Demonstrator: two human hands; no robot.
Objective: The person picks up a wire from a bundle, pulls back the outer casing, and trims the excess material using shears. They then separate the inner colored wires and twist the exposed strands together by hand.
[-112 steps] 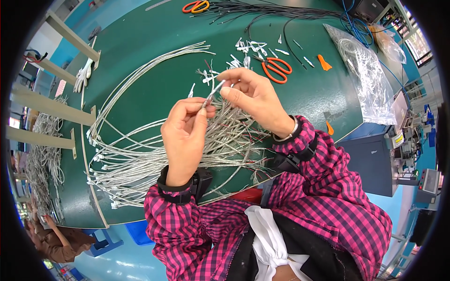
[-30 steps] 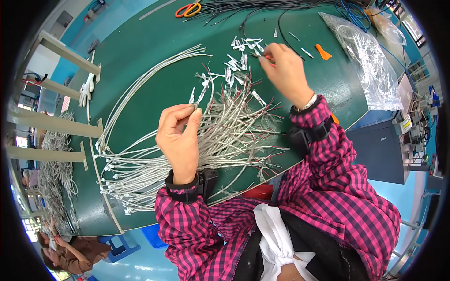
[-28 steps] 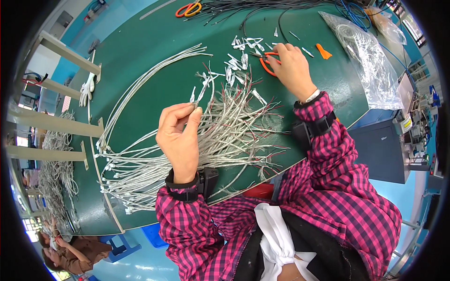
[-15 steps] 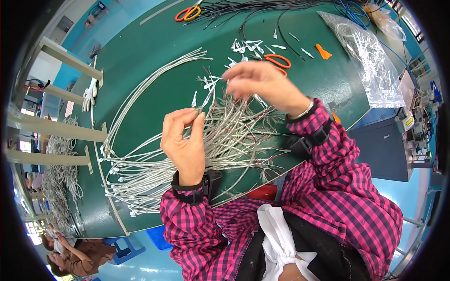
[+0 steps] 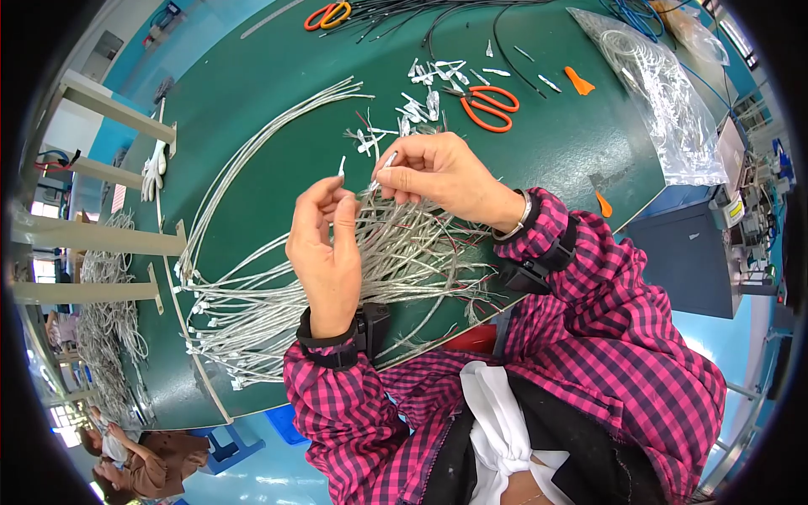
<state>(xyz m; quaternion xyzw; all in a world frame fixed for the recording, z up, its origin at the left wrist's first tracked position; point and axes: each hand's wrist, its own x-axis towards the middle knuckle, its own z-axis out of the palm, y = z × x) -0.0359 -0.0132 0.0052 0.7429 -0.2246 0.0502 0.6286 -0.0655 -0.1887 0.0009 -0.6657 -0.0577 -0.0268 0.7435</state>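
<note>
A heap of grey braided cables (image 5: 412, 252) with frayed ends and thin red wires lies on the green table beneath my hands. My right hand (image 5: 438, 177) pinches the whitish end of one cable (image 5: 388, 160) between thumb and fingers, just above the heap. Close by on its left, my left hand (image 5: 324, 244) has its fingers curled, with the fingertips at the same cable; exactly how they hold it is partly hidden. A small white scrap (image 5: 342, 166) lies just beyond the left fingertips. More white wrapping scraps (image 5: 433, 105) are scattered farther off.
Orange-handled scissors (image 5: 490, 109) lie beyond my right hand, and another pair (image 5: 328, 15) at the far edge. A clear plastic bag (image 5: 648, 101) holds cables at right. White gloves (image 5: 154, 171) and a rack's beige bars (image 5: 101, 231) are at left. Orange pieces (image 5: 579, 82) lie rightward.
My right hand has come down and left toward my left hand and now pinches the cable end. The left thumb and index finger have parted slightly.
</note>
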